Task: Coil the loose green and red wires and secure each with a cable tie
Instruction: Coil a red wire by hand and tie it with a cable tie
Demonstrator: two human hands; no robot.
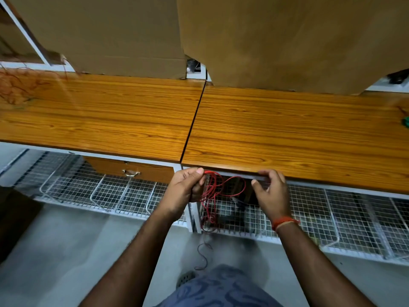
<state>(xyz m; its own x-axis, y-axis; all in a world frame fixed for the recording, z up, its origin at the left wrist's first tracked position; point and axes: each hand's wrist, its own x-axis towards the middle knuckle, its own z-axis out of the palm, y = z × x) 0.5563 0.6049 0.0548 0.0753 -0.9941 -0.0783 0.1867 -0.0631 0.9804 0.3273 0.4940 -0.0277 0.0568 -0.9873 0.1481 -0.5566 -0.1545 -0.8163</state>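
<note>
My left hand grips a bunch of loose red wire just below the front edge of the wooden table. Several red loops hang from that grip, and a thin strand trails down to the floor. My right hand is a short way to the right, thumb and fingers curved as if pinching a strand running from the bunch; the strand between its fingers is too faint to make out. A green wire bundle lies at the table's far right edge. A blurred tangle of red wire lies at the far left of the table.
Two wooden tabletops meet at a dark seam. Cardboard sheets stand at the back. A white wire-mesh shelf runs under the table, and a drawer with a metal handle sits left of my hands. The grey floor lies below.
</note>
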